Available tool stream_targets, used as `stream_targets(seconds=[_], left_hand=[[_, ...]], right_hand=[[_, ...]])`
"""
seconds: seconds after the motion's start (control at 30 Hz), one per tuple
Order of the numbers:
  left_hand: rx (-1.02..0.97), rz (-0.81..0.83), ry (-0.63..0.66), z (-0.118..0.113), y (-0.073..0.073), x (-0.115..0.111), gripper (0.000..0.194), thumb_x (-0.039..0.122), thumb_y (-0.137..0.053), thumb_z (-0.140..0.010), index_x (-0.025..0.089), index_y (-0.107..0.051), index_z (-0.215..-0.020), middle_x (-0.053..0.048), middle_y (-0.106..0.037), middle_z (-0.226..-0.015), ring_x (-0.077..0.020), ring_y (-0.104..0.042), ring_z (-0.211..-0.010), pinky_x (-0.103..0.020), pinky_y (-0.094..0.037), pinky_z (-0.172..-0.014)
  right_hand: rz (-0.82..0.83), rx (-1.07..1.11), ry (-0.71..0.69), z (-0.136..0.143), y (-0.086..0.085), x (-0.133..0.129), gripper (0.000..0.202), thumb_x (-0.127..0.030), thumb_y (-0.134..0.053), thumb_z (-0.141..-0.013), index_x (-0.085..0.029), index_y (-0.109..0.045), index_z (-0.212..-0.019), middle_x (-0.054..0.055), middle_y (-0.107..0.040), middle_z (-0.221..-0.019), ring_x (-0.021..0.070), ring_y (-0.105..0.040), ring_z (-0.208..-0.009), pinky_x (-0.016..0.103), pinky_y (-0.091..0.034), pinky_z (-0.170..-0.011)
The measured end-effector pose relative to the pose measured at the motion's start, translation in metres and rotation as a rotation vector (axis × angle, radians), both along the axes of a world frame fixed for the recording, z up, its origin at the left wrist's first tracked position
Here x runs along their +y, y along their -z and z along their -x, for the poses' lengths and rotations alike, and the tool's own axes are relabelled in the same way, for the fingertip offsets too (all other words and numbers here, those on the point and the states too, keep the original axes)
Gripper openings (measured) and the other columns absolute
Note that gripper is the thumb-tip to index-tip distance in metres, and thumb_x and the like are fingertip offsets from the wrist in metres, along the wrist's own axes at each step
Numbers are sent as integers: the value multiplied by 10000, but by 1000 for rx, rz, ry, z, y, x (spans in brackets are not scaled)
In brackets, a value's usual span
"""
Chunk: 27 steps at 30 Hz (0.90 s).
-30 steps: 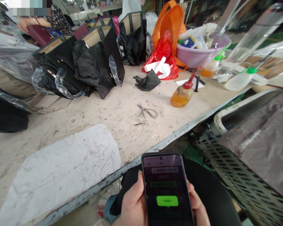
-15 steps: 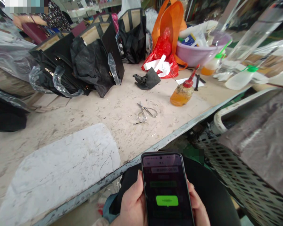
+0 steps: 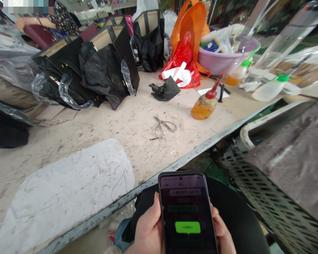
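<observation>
Holding a phone (image 3: 188, 215) upright below the edge of the tabletop (image 3: 137, 130), I have both hands around it at the bottom of the view. My left hand (image 3: 148, 229) wraps the phone's left edge, with the thumb lying along that side and the fingers curled shut behind the case, out of sight. My right hand (image 3: 222, 233) cups the right edge; only the fingers' outer sides (image 3: 216, 215) show past the case, closed against it. The screen faces me, dark, with a green bubble low on it and blurred text above. The phone sits over my lap, just short of the tabletop's metal rim.

On the tabletop, scissors (image 3: 163, 127) lie flat near the middle, well apart from my hands. An amber glue bottle (image 3: 205, 106) with a red nozzle stands to their right, and a crumpled black cloth (image 3: 165, 91) lies behind them. A white board (image 3: 66, 190) rests flat at the near left, with a thin thread on its right end. Black bags (image 3: 95, 67) with plastic-wrapped handles stand in a cluster at the far left. A red plastic bag (image 3: 184, 56) and an orange bag (image 3: 192, 21) sit behind the cloth, beside a purple basin (image 3: 222, 60). To my right stands a perforated metal crate (image 3: 267, 201) with grey material on top. Another person's arm (image 3: 29, 23) shows at the far upper left.
</observation>
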<state>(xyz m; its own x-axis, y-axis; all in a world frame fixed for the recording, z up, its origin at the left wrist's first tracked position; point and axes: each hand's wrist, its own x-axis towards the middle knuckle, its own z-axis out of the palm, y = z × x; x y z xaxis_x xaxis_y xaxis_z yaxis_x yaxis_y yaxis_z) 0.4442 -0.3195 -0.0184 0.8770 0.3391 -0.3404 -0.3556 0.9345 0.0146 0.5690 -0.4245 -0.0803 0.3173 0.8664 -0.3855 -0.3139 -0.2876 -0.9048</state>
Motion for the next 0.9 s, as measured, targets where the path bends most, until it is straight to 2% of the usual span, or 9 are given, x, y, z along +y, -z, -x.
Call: stream_targets(seconds=[0.13,0.27,0.37,0.5,0.7,0.9], left_hand=[[-8,-17,-3,-1,1,-1,735,638,-286,-878,78,-663,-1166,-189,-638,-1219,-381,-501,-1228,-514,-294,-1066],[11,-5,18,1,1,-1,728,651,-319,-863,95,-647,-1200,-183,-640,-1221,-382,-501,-1227,-521,-300,-1060],[28,5,30,2,2,0,730,653,-319,-863,101,-630,-1225,-184,-638,-1224,-379,-504,-1224,-519,-307,-1055],[16,-12,34,2,2,0,747,663,-306,-863,95,-631,-1222,-191,-642,-1213,-381,-513,-1215,-523,-312,-1050],[0,-29,22,0,-1,0,744,659,-308,-860,89,-644,-1201,-190,-641,-1213,-384,-507,-1220,-523,-308,-1055],[-2,-28,21,0,0,1,723,644,-310,-870,90,-673,-1160,-186,-648,-1202,-386,-511,-1215,-521,-311,-1053]], right_hand=[[-16,-46,13,1,-1,-2,292,-428,-482,-952,-220,-669,-1037,14,-616,-643,185,-617,-578,256,-537,-528],[-59,-59,72,-1,3,-2,252,-382,-613,-886,-205,-676,-1056,7,-616,-636,185,-610,-567,266,-551,-565],[-84,-65,43,-2,7,-2,243,-369,-538,-930,-201,-690,-1016,-8,-551,-542,175,-586,-503,272,-550,-549],[-110,-102,-7,-2,12,0,332,-361,-396,-983,-221,-697,-994,-11,-505,-495,173,-573,-471,277,-543,-524],[-115,-155,63,-3,13,-4,269,-356,-497,-946,-232,-669,-1112,9,-584,-582,204,-624,-576,296,-559,-570],[-139,-175,54,-2,18,-8,292,-343,-478,-960,-217,-650,-1161,10,-583,-591,195,-631,-587,269,-553,-550]])
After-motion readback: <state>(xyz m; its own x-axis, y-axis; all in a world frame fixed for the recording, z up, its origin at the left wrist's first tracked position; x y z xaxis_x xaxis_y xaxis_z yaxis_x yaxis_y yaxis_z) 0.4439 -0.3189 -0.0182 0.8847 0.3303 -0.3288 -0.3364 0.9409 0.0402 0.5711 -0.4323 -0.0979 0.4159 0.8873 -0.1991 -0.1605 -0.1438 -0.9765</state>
